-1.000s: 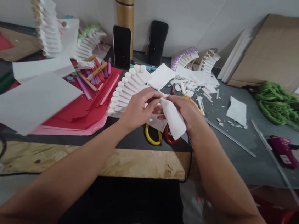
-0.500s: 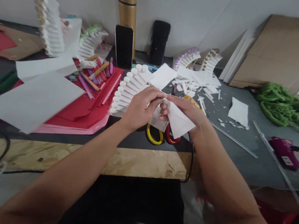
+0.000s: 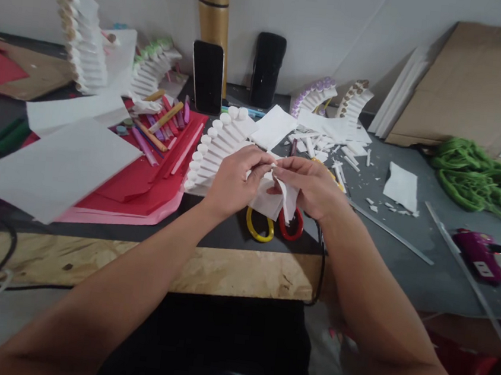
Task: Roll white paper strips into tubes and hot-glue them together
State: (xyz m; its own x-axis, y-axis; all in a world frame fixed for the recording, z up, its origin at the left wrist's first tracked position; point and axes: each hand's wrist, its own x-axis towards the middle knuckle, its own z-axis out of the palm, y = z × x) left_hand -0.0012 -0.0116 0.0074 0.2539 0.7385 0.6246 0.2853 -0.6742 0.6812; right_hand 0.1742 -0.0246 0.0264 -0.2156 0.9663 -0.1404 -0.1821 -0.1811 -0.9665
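Dk grey tbl (image 3: 419, 286) w/ red sheets (image 3: 128, 185), wht scraps (image 3: 323, 142), grn yarn (image 3: 466, 180).

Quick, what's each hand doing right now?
Left hand: closed, fingertips pinching the white paper at its top end.
Right hand: closed, fingers holding the same paper.

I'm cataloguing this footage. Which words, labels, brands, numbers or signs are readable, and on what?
None can be read.
The phone before the gold flask looks dark, without words.
Any markings on the purple device are too small and blurred.
No lettering shows on the held white paper.
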